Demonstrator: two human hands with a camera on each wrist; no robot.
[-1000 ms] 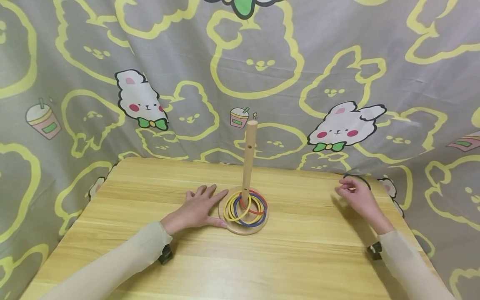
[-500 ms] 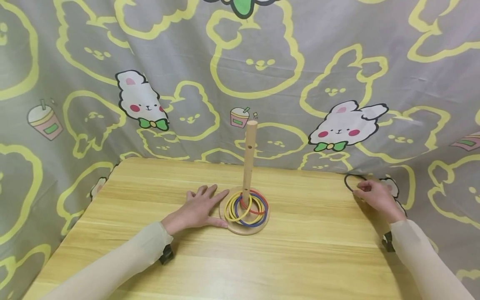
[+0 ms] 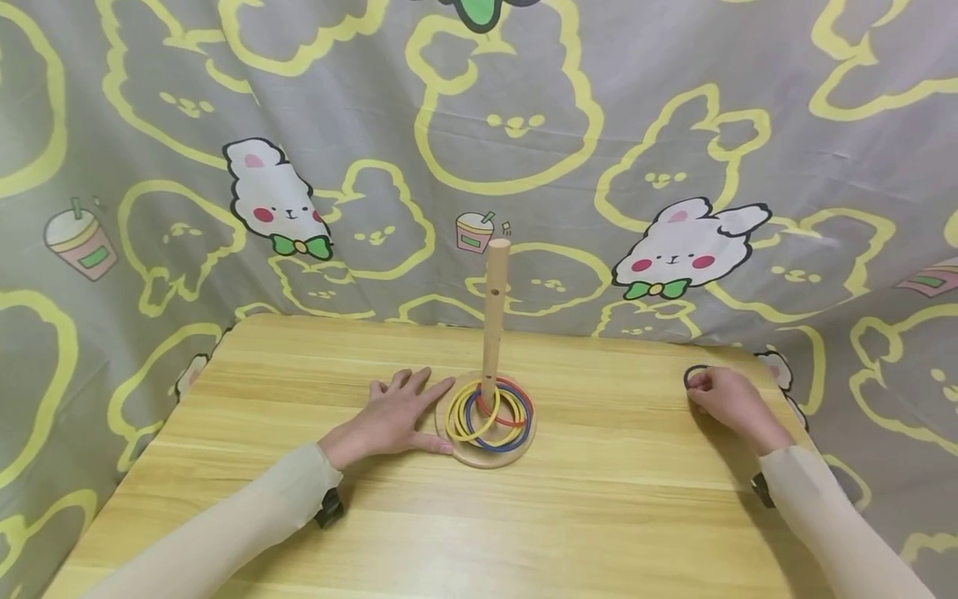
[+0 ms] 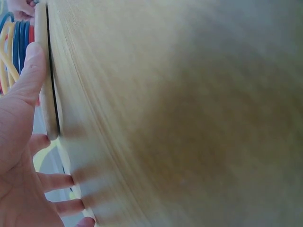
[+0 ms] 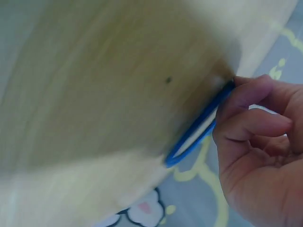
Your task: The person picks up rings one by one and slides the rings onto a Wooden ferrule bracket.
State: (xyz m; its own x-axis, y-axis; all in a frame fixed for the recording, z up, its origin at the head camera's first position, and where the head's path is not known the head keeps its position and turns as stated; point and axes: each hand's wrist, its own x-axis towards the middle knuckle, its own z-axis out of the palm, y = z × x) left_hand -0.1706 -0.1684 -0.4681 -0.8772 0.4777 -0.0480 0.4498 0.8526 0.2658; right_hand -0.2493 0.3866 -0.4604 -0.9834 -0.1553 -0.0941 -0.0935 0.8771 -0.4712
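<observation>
A wooden ring-toss stand sits mid-table, its peg (image 3: 494, 308) upright from a round base (image 3: 486, 458). Yellow, blue and red rings (image 3: 516, 437) lie loosely stacked round the foot of the peg. My left hand (image 3: 385, 420) is spread at the base's left side, the thumb (image 4: 34, 71) against its edge and the other fingertips on the table. At the right, my right hand (image 3: 733, 403) pinches a blue ring (image 5: 169, 161) between thumb and fingers. That ring looks dark in the head view, and my fingers cover part of it.
The wooden tabletop (image 3: 599, 516) ends at a grey curtain (image 3: 374, 108) with yellow cartoon outlines, which hangs along the back and both sides. A dark strap device (image 3: 329, 507) sits under my left cuff.
My right hand has reached right to the ring at the table's far right, taken hold of it, and drawn it slightly left. My left hand and the stand stay put.
</observation>
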